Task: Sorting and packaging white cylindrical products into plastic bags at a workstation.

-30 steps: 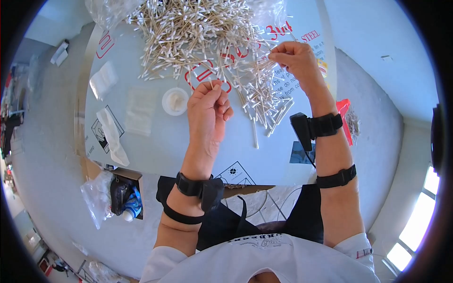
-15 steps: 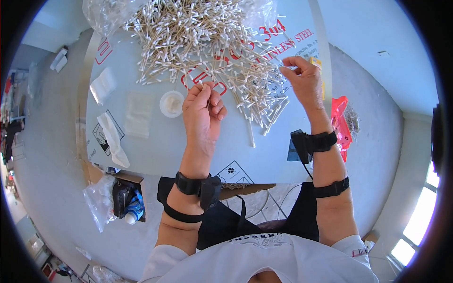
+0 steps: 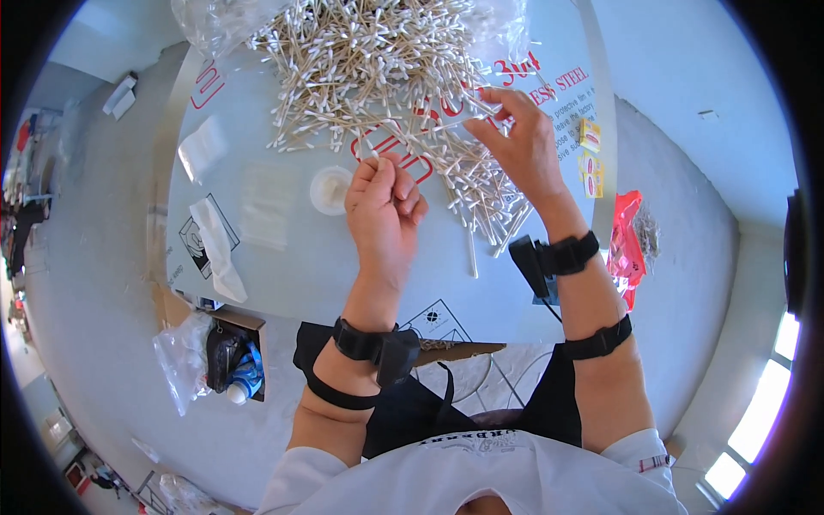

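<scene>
A large heap of cotton swabs (image 3: 360,64) with white tips and pale sticks covers the far middle of the table, and a looser spread of them runs to the near right. My left hand (image 3: 382,206) is closed in a pinch just in front of the heap, with a white swab tip showing at its fingertips. How many swabs it holds is hidden. Over the right side of the heap, my right hand (image 3: 528,142) is open, thumb and forefinger apart above the swabs. A round white tub (image 3: 330,190) sits beside my left hand.
Left on the table (image 3: 292,296) lie a clear plastic sleeve (image 3: 265,216), a white packet (image 3: 202,150) and a folded white strip (image 3: 218,253). Yellow packets (image 3: 590,172) are near the right edge. A red bag (image 3: 628,245) hangs beyond it. An open box (image 3: 262,335) stands below left.
My right hand has moved left over the swabs and its thumb and fingers have spread apart. My left hand keeps its pinch. The whole view has shifted slightly.
</scene>
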Action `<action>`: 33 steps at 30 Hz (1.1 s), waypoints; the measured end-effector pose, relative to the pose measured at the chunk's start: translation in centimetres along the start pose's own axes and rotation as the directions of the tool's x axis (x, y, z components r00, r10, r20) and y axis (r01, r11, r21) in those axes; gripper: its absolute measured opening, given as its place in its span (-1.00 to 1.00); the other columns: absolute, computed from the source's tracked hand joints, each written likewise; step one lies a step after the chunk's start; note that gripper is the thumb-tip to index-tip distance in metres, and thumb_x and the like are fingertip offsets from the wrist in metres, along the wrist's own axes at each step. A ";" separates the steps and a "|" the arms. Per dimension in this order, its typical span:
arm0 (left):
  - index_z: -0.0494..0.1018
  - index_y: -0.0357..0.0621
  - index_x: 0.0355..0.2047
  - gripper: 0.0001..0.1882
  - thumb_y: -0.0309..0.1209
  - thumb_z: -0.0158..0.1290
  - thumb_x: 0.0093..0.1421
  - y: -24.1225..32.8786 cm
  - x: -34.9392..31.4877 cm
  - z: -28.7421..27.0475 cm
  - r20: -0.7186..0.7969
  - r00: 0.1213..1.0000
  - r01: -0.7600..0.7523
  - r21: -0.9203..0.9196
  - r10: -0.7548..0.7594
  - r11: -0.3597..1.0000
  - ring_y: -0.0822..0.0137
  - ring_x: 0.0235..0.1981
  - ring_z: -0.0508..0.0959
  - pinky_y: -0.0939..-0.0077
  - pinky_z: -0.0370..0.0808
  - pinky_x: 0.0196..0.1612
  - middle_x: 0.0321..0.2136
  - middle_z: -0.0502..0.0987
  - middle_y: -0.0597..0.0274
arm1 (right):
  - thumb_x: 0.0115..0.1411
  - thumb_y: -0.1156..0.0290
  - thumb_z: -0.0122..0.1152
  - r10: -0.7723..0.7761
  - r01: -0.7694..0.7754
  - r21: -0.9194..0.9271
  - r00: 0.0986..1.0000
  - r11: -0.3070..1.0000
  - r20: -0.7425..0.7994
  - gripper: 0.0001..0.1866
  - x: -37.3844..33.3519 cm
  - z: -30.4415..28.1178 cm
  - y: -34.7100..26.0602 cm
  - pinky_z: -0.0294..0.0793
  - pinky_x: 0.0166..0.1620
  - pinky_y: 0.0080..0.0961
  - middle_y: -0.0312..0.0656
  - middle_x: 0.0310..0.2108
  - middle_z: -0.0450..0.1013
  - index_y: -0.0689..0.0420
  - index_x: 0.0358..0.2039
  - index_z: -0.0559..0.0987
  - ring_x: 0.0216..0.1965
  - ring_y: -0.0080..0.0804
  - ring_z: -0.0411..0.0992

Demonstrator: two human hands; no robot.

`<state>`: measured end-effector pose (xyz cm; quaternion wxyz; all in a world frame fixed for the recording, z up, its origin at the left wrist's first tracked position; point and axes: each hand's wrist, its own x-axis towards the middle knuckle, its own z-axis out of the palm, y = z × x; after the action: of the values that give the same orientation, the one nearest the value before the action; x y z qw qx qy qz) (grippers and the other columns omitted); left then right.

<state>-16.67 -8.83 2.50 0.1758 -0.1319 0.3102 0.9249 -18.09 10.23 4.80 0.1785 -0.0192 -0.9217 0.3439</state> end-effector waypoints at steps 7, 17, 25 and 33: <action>0.39 -0.14 -0.28 -0.86 -0.38 -0.13 0.38 0.2 0.1 -0.2 0.014 0.998 0.063 0.039 -0.064 0.997 0.53 -0.66 0.20 0.60 0.19 -0.61 -0.63 0.28 0.38 | 0.01 0.19 0.31 0.098 -0.041 -0.434 0.989 0.900 0.108 -0.45 7.4 4.7 -3.2 0.52 -0.20 -0.14 0.03 -0.24 0.52 0.09 0.02 0.44 -0.20 0.00 0.53; 0.39 -0.14 -0.28 -0.87 -0.37 -0.08 0.35 0.2 0.2 0.0 -0.044 0.996 0.080 0.047 -0.078 0.996 0.54 -0.68 0.20 0.59 0.14 -0.63 -0.65 0.30 0.37 | -0.02 0.34 0.22 -0.030 0.030 0.009 1.000 1.000 -0.011 -0.72 7.7 -0.5 -1.7 0.52 -0.30 -0.28 0.00 -0.55 0.52 0.13 -0.25 0.57 -0.42 -0.06 0.55; 0.39 -0.15 -0.27 -0.86 -0.39 -0.13 0.37 0.2 0.1 0.1 -0.018 0.998 0.064 0.071 -0.063 0.995 0.53 -0.64 0.22 0.60 0.22 -0.60 -0.62 0.29 0.38 | -0.01 0.57 0.21 0.158 -0.185 0.133 0.970 0.974 0.187 -0.83 0.7 -4.3 0.7 0.38 -0.28 -0.56 -0.22 -0.46 0.49 0.28 -0.34 0.53 -0.41 -0.54 0.37; 0.38 -0.15 -0.28 -0.86 -0.40 -0.14 0.37 0.1 0.3 -0.2 -0.019 0.998 0.069 0.081 -0.067 0.994 0.53 -0.64 0.22 0.59 0.23 -0.59 -0.61 0.29 0.38 | -0.09 0.72 0.09 0.338 -0.376 0.322 0.926 0.869 0.169 -0.77 -4.1 -5.6 4.3 0.40 -0.19 -0.69 -0.24 -0.31 0.56 0.24 -0.37 0.58 -0.23 -0.62 0.46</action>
<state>-16.93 -8.98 2.30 0.2099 -0.1425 0.3446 0.9038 -12.74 16.35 4.65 0.0628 -0.1392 -0.8348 0.5289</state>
